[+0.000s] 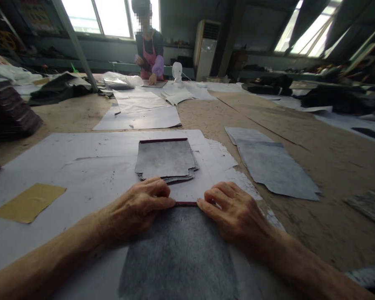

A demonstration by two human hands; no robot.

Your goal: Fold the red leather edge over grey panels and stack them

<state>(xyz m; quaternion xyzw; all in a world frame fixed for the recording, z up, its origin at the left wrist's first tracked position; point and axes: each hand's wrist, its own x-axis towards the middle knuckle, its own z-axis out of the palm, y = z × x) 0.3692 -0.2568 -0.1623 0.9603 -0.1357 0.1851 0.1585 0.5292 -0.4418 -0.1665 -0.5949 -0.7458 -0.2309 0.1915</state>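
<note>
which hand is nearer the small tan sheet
Left. The left hand lies to the right of the small tan sheet, apart from it; the right hand is farther right.

My left hand [139, 206] and right hand [239, 214] are bare, with creased skin over rounded knuckles. My fingers [212, 209] are lean, their joints showing. My left forearm [65, 246] and right forearm [306, 260], uncovered too, narrow toward the wrists.

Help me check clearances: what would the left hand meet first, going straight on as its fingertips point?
The left hand would probably meet the right hand first, along the dark red edge of the grey sheet; depth is unclear.
</note>
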